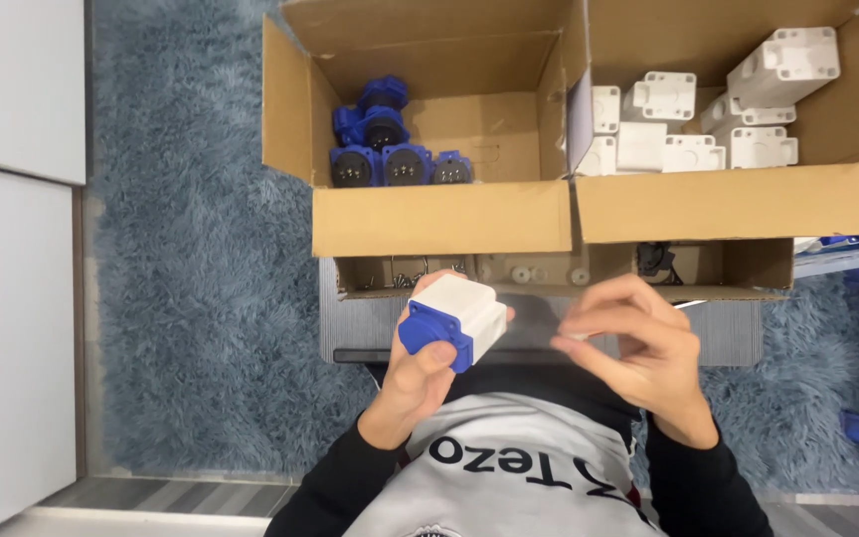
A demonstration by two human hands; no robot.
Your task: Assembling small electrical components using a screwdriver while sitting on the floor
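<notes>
Item: white socket housing with blue flange (454, 320), lower centre of frame, which I see clasped in the left hand (420, 383), thumb on the flange. Its long axis tilts from lower left to upper right. Right hand (638, 348) sits just right of it, apart, fingertips pinched on a small white piece (571, 338). Upper frame: cardboard box (439, 214) with blue sockets (390, 149); second box with white housings (693, 124). Grey rug (201, 249) beneath.

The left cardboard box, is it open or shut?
Open. The left box has its flaps folded outward, and blue sockets show inside on its floor.
</notes>
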